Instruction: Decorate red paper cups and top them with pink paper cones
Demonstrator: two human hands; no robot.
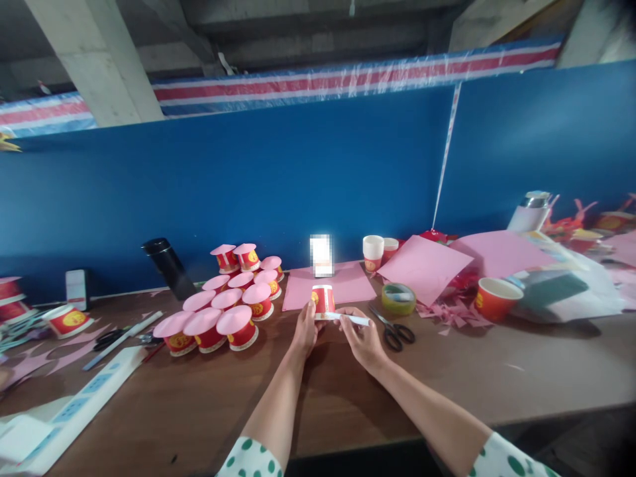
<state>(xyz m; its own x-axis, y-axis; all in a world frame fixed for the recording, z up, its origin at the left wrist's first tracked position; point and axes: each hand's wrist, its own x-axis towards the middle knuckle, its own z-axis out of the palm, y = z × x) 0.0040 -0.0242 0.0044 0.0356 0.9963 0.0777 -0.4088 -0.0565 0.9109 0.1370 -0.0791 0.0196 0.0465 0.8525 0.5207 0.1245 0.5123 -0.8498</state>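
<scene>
My left hand [305, 330] is closed round the left side of a red paper cup [324, 298], which is upside down with its rim toward me. A narrow white strip [358, 319] runs along the rim and sticks out to the right. My right hand [366, 336] pinches this strip beside the cup; its material is too small to tell. To the left, several upturned red paper cups with pink paper tops [235, 320] stand grouped. Black-handled scissors [393, 331] lie right of my right hand, below a roll of tape [398, 299].
Pink paper sheets [342, 281] lie behind the cup, near a bright blurred upright object [322, 256]. Stacked cups [372, 253], pink scraps [460, 313] and another cup [497, 298] are at right. A black bottle [169, 268] and a power strip [94, 391] are at left.
</scene>
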